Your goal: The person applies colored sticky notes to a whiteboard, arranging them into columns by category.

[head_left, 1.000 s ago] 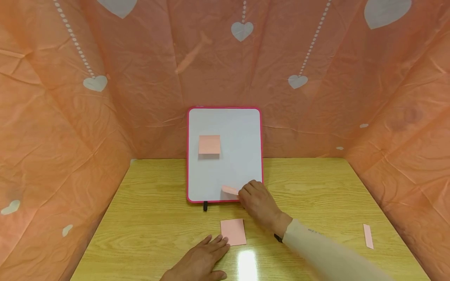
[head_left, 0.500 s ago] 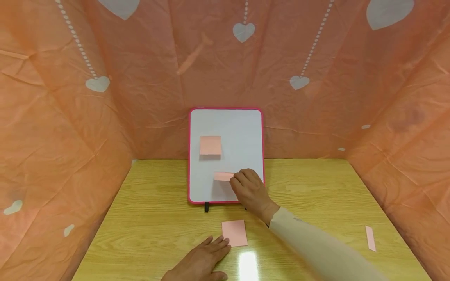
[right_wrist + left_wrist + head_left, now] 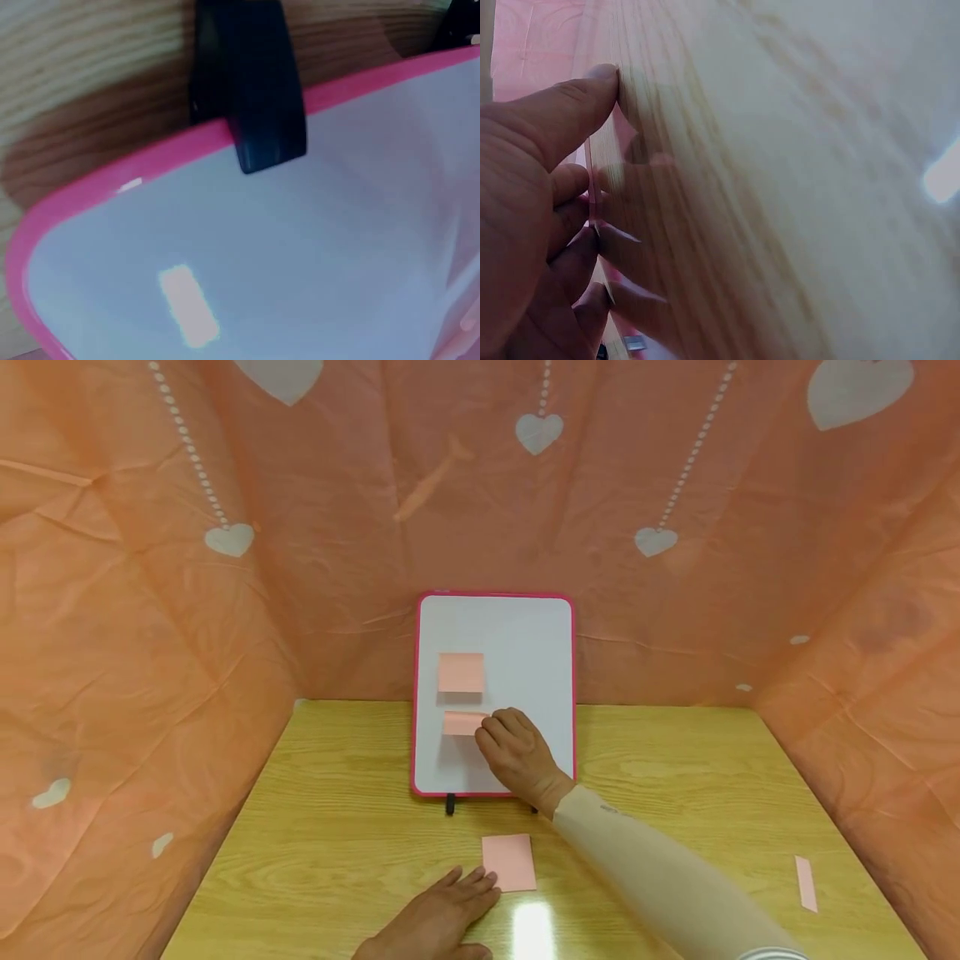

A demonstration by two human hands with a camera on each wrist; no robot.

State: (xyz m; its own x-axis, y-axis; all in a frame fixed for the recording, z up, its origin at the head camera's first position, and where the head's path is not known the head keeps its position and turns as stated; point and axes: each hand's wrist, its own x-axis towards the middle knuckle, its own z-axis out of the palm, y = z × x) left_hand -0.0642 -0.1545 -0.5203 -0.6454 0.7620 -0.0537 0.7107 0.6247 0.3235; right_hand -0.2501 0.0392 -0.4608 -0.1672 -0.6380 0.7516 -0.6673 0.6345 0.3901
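One pink slip (image 3: 462,724) extends leftward from the right hand (image 3: 519,758), which pinches its right end; we see its long axis run sideways before the whiteboard (image 3: 528,643), below the upper note (image 3: 461,673). Board contact we cannot tell. Farther off, the left hand (image 3: 442,917) rests straight fingers at a pink square (image 3: 513,862).

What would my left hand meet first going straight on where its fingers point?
The pink paper square, most likely: in the head view your left hand overlaps its near left corner, though whether they actually touch is hard to tell.
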